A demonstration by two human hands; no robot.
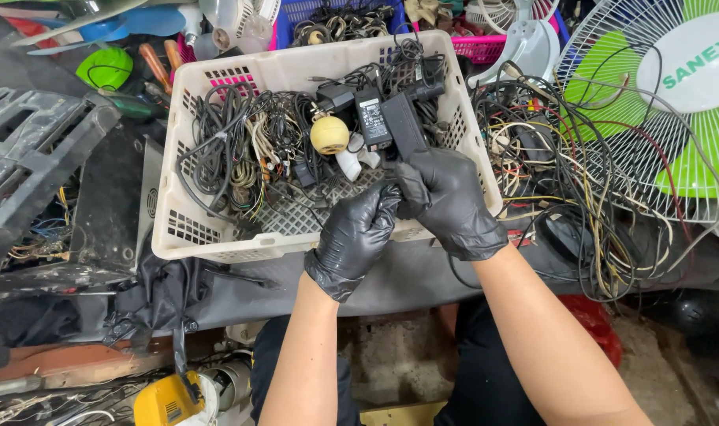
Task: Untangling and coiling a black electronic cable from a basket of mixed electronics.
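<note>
One black adapter [404, 126], two gloved hands, left [356, 234], right [448, 199]; one basket [217, 244].

A grimy concrete floor [391, 355] shows below a cluttered grey workbench [407, 276] in daylight.

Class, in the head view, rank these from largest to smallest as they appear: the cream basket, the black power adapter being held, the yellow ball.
1. cream basket
2. black power adapter
3. yellow ball

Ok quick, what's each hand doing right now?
Left hand: fingers curled shut around a thin black cable.
Right hand: closed on a black power adapter over the white basket.
</note>
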